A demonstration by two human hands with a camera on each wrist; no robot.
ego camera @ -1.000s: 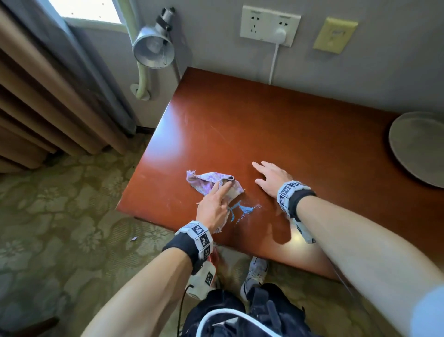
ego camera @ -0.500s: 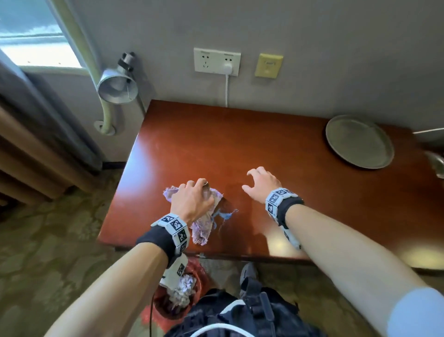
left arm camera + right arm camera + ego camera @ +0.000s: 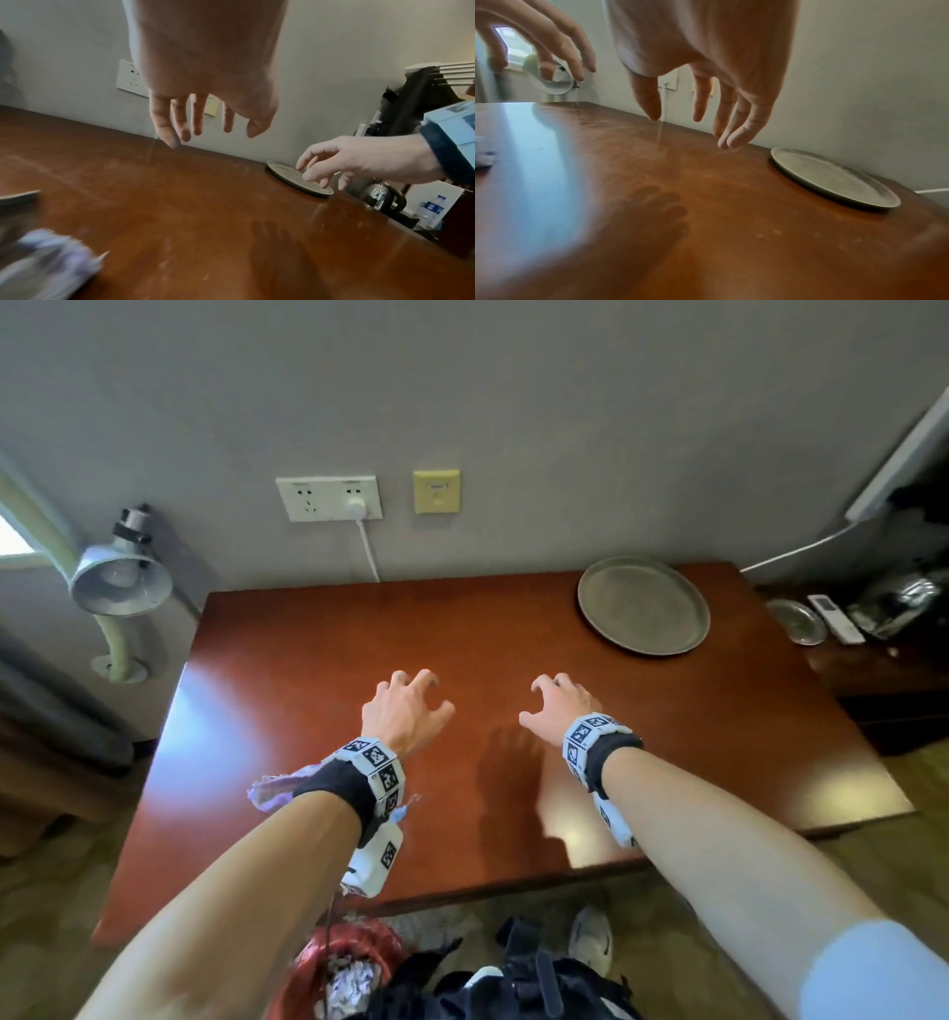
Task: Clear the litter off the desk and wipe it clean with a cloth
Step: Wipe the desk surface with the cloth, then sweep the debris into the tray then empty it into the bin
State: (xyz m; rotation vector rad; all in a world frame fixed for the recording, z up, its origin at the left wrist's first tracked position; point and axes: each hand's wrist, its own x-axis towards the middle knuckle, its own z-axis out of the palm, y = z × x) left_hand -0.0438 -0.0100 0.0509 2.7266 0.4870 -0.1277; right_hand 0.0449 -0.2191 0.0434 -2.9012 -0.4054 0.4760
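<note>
No litter shows on the desk; the cloth lies near the front edge. Left hand and right hand hover with fingers spread, holding nothing, so wiping looks nearly done

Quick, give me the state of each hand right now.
Left hand: open, fingers loosely curled, holding nothing, above the desk.
Right hand: open, holding nothing.

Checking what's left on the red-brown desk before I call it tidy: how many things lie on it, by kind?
Cloth: 1, purple, near the desk's front-left edge
Round grey plate: 1, back right
Total: 2
Both hands, left and right, hover empty above it.
</note>
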